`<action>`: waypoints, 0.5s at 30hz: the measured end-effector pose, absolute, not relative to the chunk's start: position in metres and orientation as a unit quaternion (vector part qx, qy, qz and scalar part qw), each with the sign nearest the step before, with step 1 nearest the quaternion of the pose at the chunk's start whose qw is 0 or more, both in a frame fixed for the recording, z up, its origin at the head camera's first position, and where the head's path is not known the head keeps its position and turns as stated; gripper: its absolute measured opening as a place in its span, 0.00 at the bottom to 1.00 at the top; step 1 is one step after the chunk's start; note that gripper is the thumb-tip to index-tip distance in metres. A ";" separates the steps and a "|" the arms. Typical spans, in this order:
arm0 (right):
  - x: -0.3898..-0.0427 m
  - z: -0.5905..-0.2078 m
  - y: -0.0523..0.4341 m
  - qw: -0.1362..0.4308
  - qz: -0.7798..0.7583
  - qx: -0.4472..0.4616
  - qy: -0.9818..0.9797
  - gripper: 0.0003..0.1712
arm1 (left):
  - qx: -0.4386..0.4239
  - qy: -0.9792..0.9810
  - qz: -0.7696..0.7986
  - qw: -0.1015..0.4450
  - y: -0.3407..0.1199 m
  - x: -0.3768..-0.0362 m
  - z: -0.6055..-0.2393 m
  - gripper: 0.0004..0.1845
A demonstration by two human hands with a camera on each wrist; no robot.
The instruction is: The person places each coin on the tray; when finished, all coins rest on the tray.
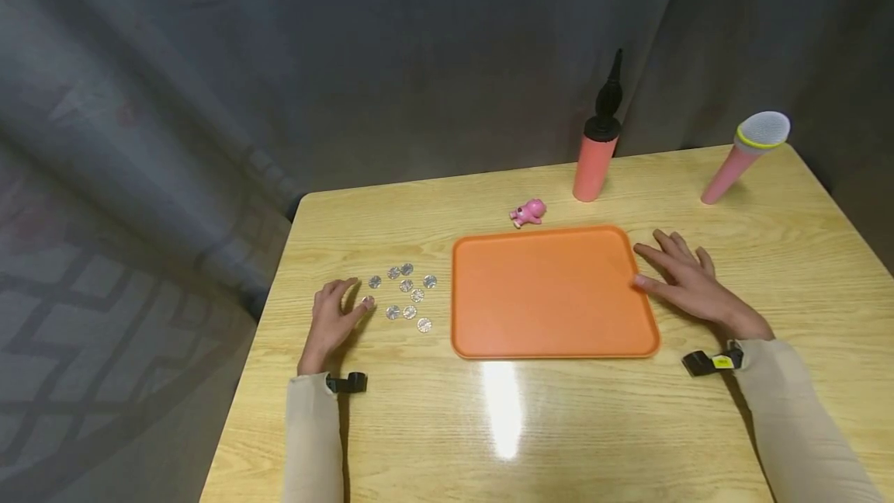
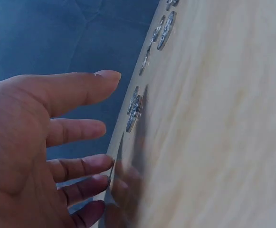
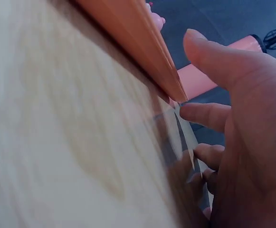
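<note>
Left hand [image 1: 331, 317] rests palm-down on the wooden table [image 1: 559, 425], fingers spread and loosely straight, holding nothing; the scattered coins [image 1: 407, 295] lie just beyond and to the right of its fingertips, the thumb tip touching or nearly touching the nearest one. Right hand [image 1: 687, 286] lies flat and relaxed, fingers splayed, holding nothing, its thumb against the right edge of the orange tray [image 1: 552, 293]. Beyond the right hand stand a pink pump [image 1: 597, 154] and a pink microphone [image 1: 743, 154]; a pink pig toy [image 1: 528, 212] sits just past the tray's far edge.

Dim room, overhead glare on table [image 1: 503, 410], wrist views blurred
</note>
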State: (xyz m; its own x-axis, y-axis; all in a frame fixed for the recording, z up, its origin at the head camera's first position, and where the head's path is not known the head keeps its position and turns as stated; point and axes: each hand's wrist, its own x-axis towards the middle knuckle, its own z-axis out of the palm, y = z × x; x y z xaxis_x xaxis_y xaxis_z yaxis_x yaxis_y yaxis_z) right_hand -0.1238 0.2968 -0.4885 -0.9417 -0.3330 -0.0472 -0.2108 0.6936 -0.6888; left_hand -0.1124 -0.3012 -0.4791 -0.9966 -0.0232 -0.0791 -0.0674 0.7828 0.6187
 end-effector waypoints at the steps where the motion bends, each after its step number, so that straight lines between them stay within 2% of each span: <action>1: -0.124 -0.489 0.296 0.083 -0.358 -0.150 0.918 0.41 | -0.024 0.942 0.334 0.033 -0.302 -0.112 -0.480 0.33; 15: -0.123 -0.493 0.296 0.070 -0.327 -0.155 0.930 0.42 | 0.002 0.937 0.349 0.004 -0.302 -0.110 -0.487 0.23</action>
State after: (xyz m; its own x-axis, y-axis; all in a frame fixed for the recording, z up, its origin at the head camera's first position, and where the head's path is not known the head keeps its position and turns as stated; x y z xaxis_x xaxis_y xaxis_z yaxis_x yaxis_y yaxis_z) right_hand -0.1230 0.2956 -0.4931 -0.9420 -0.3344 -0.0281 -0.2433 0.7381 -0.6293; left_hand -0.1098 -0.3020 -0.4868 -1.0000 0.0057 -0.0065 0.0001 0.7560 0.6546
